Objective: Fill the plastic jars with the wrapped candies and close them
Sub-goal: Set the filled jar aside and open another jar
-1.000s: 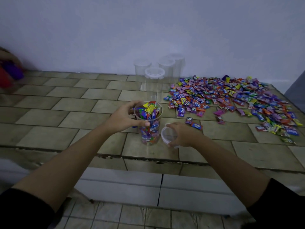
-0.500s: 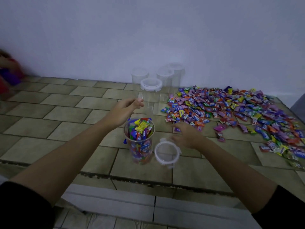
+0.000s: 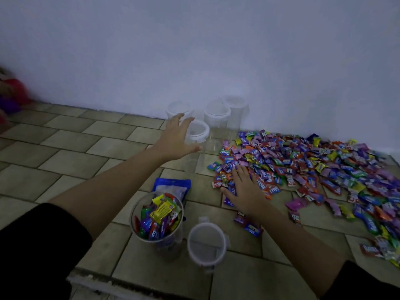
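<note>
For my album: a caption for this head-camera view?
Left hand hovers by an empty jar; right hand rests on the candies.

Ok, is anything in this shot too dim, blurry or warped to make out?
Head view: dim, bluish light; the lidded jars at the wall nearly melt into it; the red and purple shape at the left edge is smeared; tile lines bow from the wide lens; wrappers in the candy pile by the right hand read clearly.

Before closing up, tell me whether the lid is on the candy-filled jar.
No, the filled jar stands open; a lid lies beside it.
</note>
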